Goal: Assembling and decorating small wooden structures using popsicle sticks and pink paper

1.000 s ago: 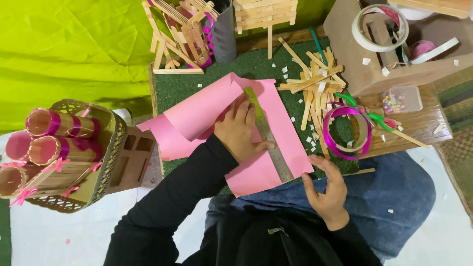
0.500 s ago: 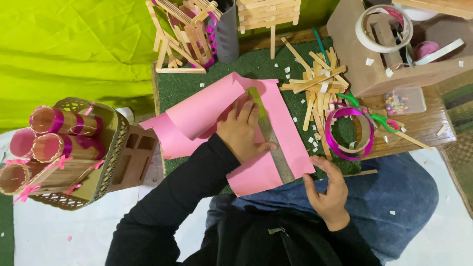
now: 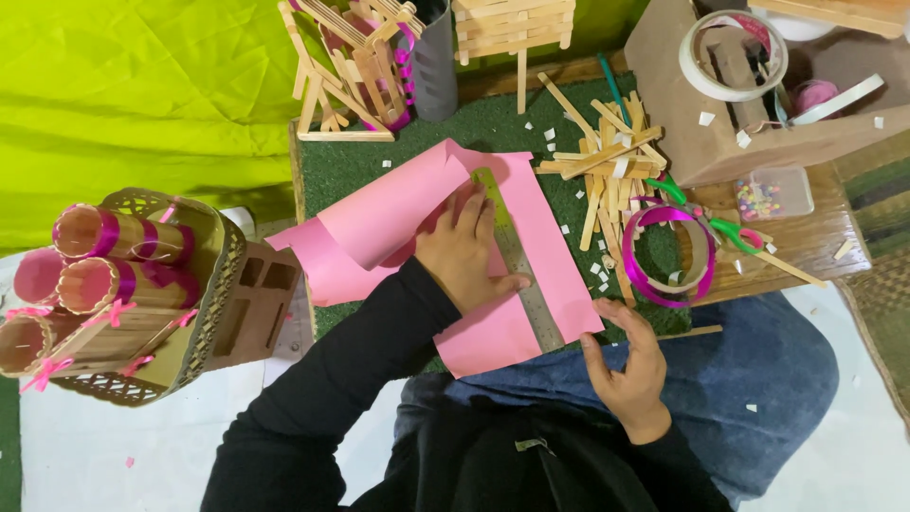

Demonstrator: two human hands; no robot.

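Where green mat (image 3: 379,175) spreads, wooden table (image 3: 806,237).

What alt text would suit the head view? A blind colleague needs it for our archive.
A person's left hand presses a ruler flat on a pink paper sheet lying on a green mat; the right hand rests at the sheet's near corner. Wooden craft sticks lie beside it.

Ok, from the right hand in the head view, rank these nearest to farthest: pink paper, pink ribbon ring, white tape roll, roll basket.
From the right hand:
1. pink paper, just above-left of the fingertips, about touching its corner.
2. pink ribbon ring, above the hand on the board's right side.
3. white tape roll, far up at top right, on the cardboard box.
4. roll basket, far across at the left edge.
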